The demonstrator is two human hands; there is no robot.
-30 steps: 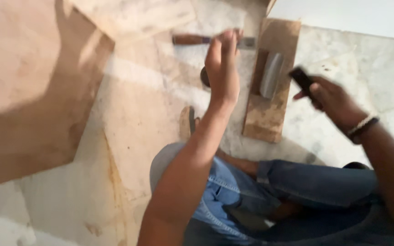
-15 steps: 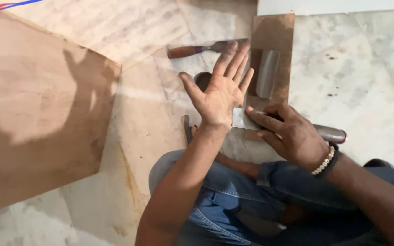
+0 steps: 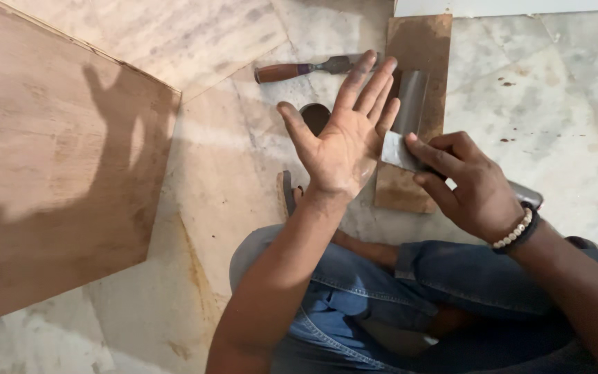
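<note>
Marble floor (image 3: 555,104); right hand (image 3: 468,183) pinching blade (image 3: 397,151).

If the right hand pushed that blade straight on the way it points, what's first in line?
Most likely the left hand: the flat metal blade held by the right hand points at its palm edge, seemingly almost touching, though depth is unclear.

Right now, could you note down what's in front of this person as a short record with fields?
Left hand: left hand raised, palm open, fingers spread, holding nothing
Right hand: right hand grips a flat metal blade, its edge at the left palm's side
Wrist: bead bracelet on the right
Floor: marble floor
Under the hands: narrow wooden board with a grey stone on it
Beyond: chisel with a reddish handle
Left side: large plywood sheet
Posture: seated, jeans
</note>
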